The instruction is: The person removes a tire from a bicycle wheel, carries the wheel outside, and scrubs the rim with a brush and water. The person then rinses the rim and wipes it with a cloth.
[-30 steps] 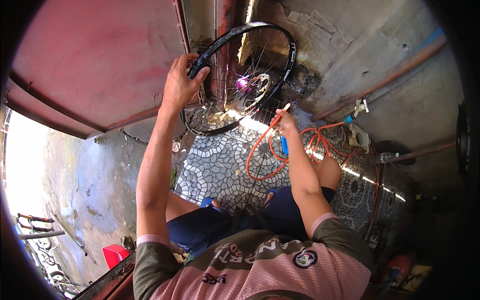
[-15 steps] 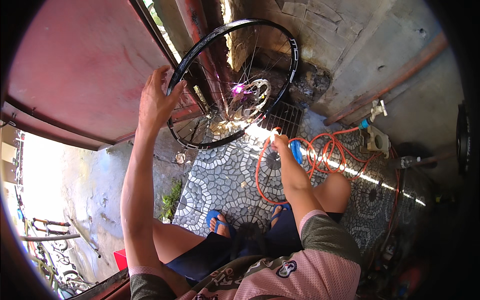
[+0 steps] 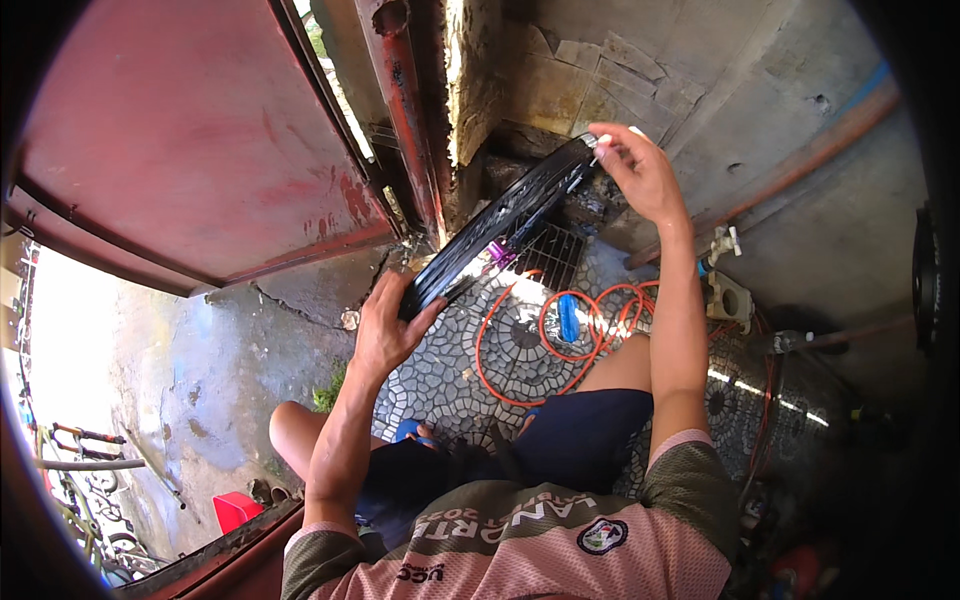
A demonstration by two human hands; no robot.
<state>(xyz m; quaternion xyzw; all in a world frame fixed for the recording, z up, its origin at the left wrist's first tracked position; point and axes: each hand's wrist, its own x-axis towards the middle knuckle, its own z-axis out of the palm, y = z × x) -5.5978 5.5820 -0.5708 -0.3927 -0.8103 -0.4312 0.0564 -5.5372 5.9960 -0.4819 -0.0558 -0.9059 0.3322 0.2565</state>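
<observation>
A black bicycle wheel (image 3: 500,222) is held up in front of me, turned nearly edge-on, so its wet outer rim shows as a slanting band. A purple hub (image 3: 499,253) peeks out beneath it. My left hand (image 3: 388,325) grips the lower left end of the rim, thumb on one side and fingers on the other. At the upper right end, the curled fingers of my right hand (image 3: 640,175) hold the rim. An orange hose (image 3: 490,372) lies in loops on the floor below, beside a blue object (image 3: 568,318) whose kind I cannot make out.
Beyond the wheel lies a metal drain grate (image 3: 553,252). A tap (image 3: 724,243) and a plastic bottle (image 3: 790,342) are on the right, by the concrete wall. A red metal door (image 3: 200,140) stands left. Bicycle parts (image 3: 90,480) crowd the lower left.
My right hand has left the orange hose and taken the wheel's far end. The wheel has swung from face-on to edge-on. My left hand has come right and nearer, closing on the rim.
</observation>
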